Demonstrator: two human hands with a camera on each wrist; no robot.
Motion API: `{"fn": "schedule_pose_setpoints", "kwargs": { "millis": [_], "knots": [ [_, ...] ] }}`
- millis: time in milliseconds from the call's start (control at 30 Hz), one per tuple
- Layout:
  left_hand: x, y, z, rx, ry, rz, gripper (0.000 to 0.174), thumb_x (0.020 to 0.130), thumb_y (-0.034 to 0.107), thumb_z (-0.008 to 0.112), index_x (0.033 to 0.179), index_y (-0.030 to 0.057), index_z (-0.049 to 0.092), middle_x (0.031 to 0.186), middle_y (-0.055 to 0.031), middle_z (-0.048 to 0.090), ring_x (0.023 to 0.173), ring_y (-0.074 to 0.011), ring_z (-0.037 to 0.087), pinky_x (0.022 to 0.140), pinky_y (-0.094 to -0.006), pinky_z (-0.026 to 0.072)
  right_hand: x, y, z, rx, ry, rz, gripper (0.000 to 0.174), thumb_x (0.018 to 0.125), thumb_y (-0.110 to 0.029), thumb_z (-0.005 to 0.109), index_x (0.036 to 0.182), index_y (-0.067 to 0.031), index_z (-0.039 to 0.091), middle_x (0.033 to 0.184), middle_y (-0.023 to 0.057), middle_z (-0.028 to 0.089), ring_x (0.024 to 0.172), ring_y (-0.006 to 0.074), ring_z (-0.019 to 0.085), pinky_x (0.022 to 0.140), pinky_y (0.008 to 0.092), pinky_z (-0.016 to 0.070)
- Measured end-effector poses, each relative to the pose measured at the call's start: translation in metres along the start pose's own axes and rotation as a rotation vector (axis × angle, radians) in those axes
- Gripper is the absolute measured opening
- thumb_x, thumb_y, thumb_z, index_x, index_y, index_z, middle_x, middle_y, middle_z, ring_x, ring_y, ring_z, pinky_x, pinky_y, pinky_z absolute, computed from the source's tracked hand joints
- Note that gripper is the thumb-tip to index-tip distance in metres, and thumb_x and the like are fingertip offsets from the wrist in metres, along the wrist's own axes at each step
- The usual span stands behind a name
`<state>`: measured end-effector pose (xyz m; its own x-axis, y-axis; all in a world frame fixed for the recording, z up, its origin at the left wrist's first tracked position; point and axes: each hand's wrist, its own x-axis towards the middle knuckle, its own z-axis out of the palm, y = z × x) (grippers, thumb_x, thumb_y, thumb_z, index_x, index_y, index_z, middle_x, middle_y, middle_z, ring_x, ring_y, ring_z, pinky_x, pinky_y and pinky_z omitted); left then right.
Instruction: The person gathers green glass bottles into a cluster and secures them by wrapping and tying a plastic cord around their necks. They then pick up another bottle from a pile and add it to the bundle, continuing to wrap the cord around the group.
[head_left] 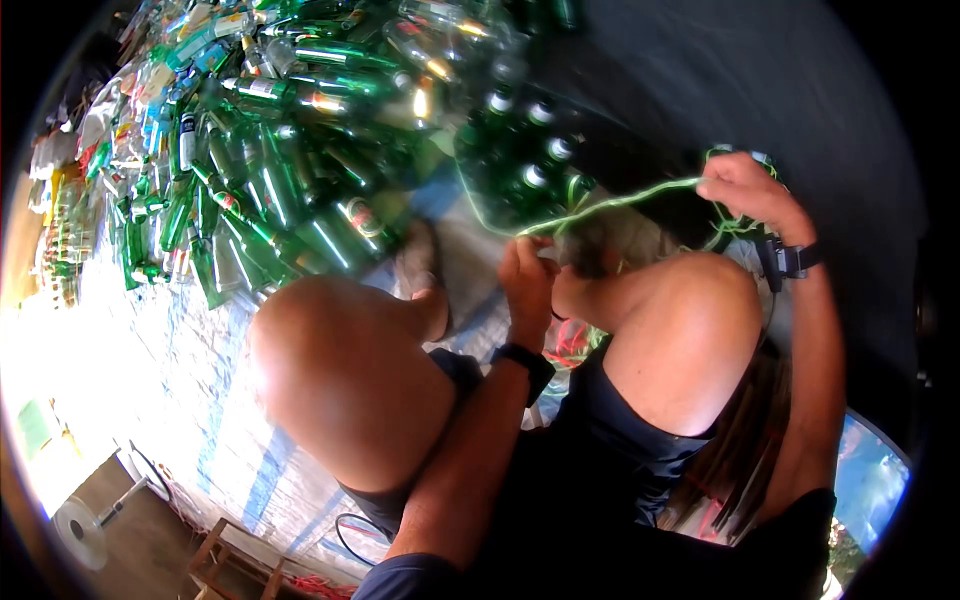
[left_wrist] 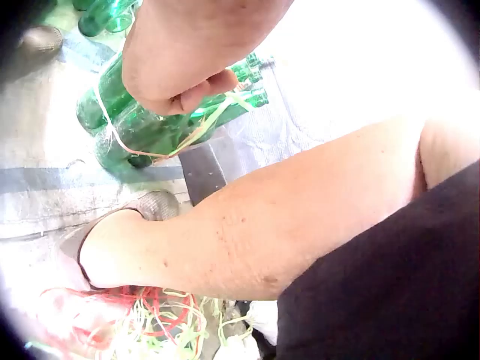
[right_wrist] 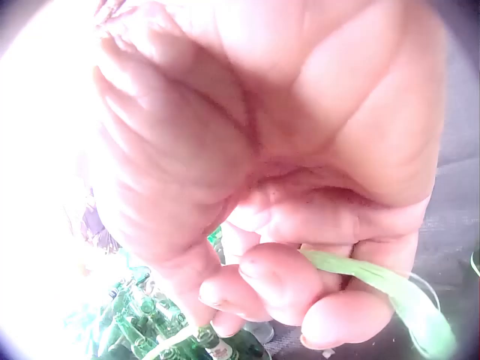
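A pale-green plastic twine [head_left: 640,198] stretches from the person's left hand [head_left: 528,282], near the centre of the head view, to the right hand [head_left: 750,195] at two o'clock. The right fingers curl round it; the left fingertips appear to pinch it. A cluster of green glass bottles [head_left: 505,185] stands at twelve o'clock, just beyond the left hand.

The twine looks light, limp and rather slick, so it is best gripped inside curled fingers. The bottles look smooth, rigid and breakable, probably heavy together, and are better supported around their bodies than by one neck.

The left wrist view shows the strand looped round the bottles' sides and a red-and-green tangle of twine [left_wrist: 169,322] at seven o'clock. Only the right wrist view shows the flat ribbon leaving the palm side towards five o'clock.
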<state>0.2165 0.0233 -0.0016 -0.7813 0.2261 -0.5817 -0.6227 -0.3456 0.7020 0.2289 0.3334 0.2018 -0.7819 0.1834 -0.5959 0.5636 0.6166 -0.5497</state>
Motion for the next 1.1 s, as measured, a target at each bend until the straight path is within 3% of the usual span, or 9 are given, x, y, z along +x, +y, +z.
{"fn": "schedule_pose_setpoints", "kwargs": {
  "millis": [167, 233, 300, 367, 533, 633, 667, 800, 1100],
  "knots": [
    [0.002, 0.005, 0.001, -0.060, 0.042, 0.005, 0.022, 0.104, 0.018, 0.046, 0.099, 0.0027, 0.062, 0.099, -0.0098, 0.072, 0.056, -0.0129, 0.056, 0.053, -0.0277, 0.0423, 0.025, -0.031, -0.021, 0.036, 0.056, -0.061, 0.026, 0.097, -0.026, 0.069, 0.080, -0.0076, 0.062, 0.063, -0.0091, 0.044, 0.050, 0.0017, 0.037, 0.043, 0.0225, 0.0279],
    [0.000, 0.008, 0.004, -0.083, 0.062, 0.007, 0.023, 0.104, 0.018, 0.045, 0.099, 0.0026, 0.061, 0.098, -0.0103, 0.072, 0.055, -0.0125, 0.054, 0.052, -0.0277, 0.0417, 0.035, -0.062, -0.017, -0.014, 0.056, -0.044, 0.024, 0.097, -0.026, 0.068, 0.084, -0.0060, 0.065, 0.065, -0.0091, 0.046, 0.054, 0.0021, 0.039, 0.047, 0.0236, 0.0300],
    [0.000, 0.011, 0.007, -0.090, 0.116, 0.027, 0.024, 0.105, 0.018, 0.043, 0.098, 0.0017, 0.061, 0.096, -0.0115, 0.072, 0.053, -0.0120, 0.051, 0.052, -0.0280, 0.0402, 0.062, -0.066, -0.011, -0.091, 0.121, -0.306, 0.023, 0.098, -0.026, 0.068, 0.088, -0.0045, 0.068, 0.068, -0.0082, 0.049, 0.061, 0.0023, 0.042, 0.053, 0.0250, 0.0333],
    [-0.001, 0.015, 0.009, -0.082, 0.136, 0.041, 0.026, 0.105, 0.019, 0.043, 0.097, 0.0012, 0.060, 0.095, -0.0119, 0.073, 0.053, -0.0118, 0.050, 0.052, -0.0281, 0.0396, 0.093, -0.072, -0.006, -0.129, 0.150, -0.359, 0.024, 0.098, -0.025, 0.068, 0.091, -0.0022, 0.069, 0.069, -0.0065, 0.051, 0.066, 0.0036, 0.044, 0.058, 0.0266, 0.0358],
    [0.001, 0.017, 0.014, -0.088, 0.220, 0.088, 0.030, 0.107, 0.023, 0.043, 0.095, 0.0007, 0.059, 0.088, -0.0126, 0.074, 0.051, -0.0114, 0.047, 0.051, -0.0286, 0.0380, 0.152, -0.119, 0.030, -0.181, 0.236, -0.625, 0.026, 0.097, -0.025, 0.068, 0.096, 0.0007, 0.071, 0.073, -0.0001, 0.061, 0.070, 0.0083, 0.054, 0.065, 0.0290, 0.0444],
    [0.004, 0.021, 0.016, -0.088, 0.241, 0.096, 0.032, 0.108, 0.024, 0.043, 0.093, 0.0006, 0.058, 0.085, -0.0127, 0.074, 0.051, -0.0110, 0.046, 0.051, -0.0281, 0.0378, 0.189, -0.136, 0.049, -0.228, 0.178, -0.722, 0.025, 0.095, -0.024, 0.067, 0.096, 0.0004, 0.073, 0.077, 0.0108, 0.069, 0.073, 0.0172, 0.064, 0.072, 0.0331, 0.0509],
    [0.005, 0.022, 0.017, -0.108, 0.247, 0.094, 0.032, 0.109, 0.023, 0.042, 0.092, 0.0006, 0.057, 0.084, -0.0129, 0.074, 0.051, -0.0106, 0.046, 0.051, -0.0278, 0.0378, 0.201, -0.138, 0.054, -0.273, 0.184, -0.731, 0.026, 0.094, -0.029, 0.066, 0.097, -0.0048, 0.075, 0.081, 0.0145, 0.071, 0.077, 0.0271, 0.069, 0.074, 0.0384, 0.0529],
    [0.009, 0.021, 0.018, -0.141, 0.268, 0.094, 0.034, 0.110, 0.023, 0.042, 0.090, 0.0007, 0.057, 0.082, -0.0129, 0.073, 0.050, -0.0096, 0.045, 0.051, -0.0272, 0.0373, 0.235, -0.145, 0.075, -0.494, 0.235, -0.585, 0.029, 0.093, -0.041, 0.063, 0.096, -0.0149, 0.077, 0.088, 0.0138, 0.073, 0.089, 0.0385, 0.069, 0.080, 0.0477, 0.0537],
    [0.022, 0.010, 0.014, -0.161, 0.260, 0.102, 0.036, 0.111, 0.025, 0.044, 0.089, 0.0013, 0.058, 0.078, -0.0125, 0.071, 0.050, -0.0084, 0.044, 0.050, -0.0254, 0.0358, 0.275, -0.128, 0.094, -0.597, 0.204, -0.458, 0.033, 0.093, -0.041, 0.064, 0.086, -0.0099, 0.073, 0.085, 0.0160, 0.071, 0.090, 0.0391, 0.068, 0.080, 0.0505, 0.0527]
  ]
}}
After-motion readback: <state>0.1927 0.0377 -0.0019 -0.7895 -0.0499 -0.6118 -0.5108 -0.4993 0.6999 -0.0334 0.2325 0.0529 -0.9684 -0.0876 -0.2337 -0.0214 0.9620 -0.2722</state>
